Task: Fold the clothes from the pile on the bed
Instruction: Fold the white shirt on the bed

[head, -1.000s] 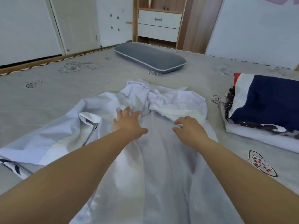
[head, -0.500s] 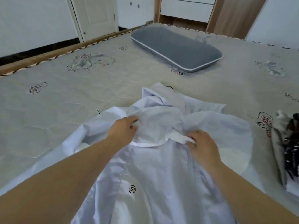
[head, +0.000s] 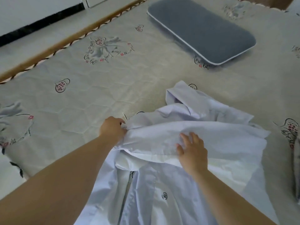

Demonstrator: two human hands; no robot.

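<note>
On the bed, my left hand pinches a bunched edge of the pale shirt between curled fingers. Right of it, my right hand lies flat on the folded-over cloth, fingers spread. Beyond the shirt lies a grey pillow.
</note>
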